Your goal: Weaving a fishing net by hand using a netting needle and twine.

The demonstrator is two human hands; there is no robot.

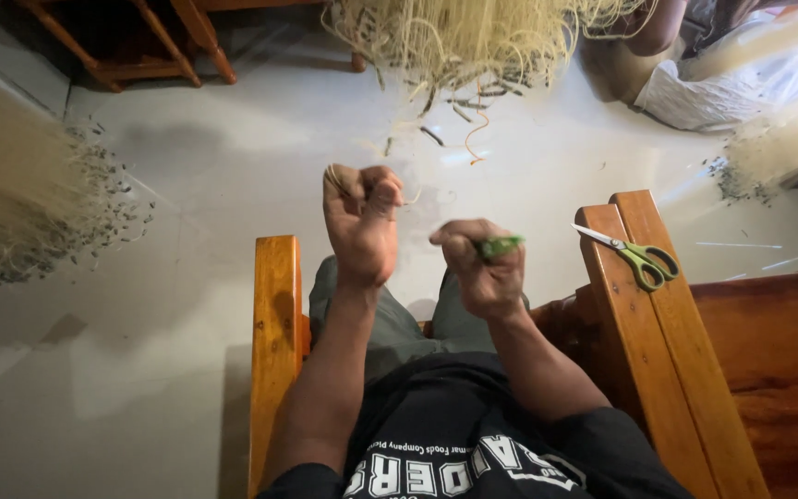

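1. The left hand [360,217] is fisted around a thin pale strand [334,176], left of the wooden armrest [667,342].
2. The right hand [482,268] pinches a small green tool [499,246], just left of that armrest.
3. Green-handled scissors [634,254] lie on the armrest.
4. A pale fibre heap [454,37] sits beyond it.

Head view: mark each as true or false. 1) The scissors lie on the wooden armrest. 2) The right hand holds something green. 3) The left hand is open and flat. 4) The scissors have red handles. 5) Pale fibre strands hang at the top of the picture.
1) True: the scissors lie on the wooden armrest, apart from both hands.
2) True: the right hand grips a small green thing.
3) False: the left hand is closed in a fist on thin pale strands.
4) False: the handles are green.
5) True: a pale fibre bundle hangs there.
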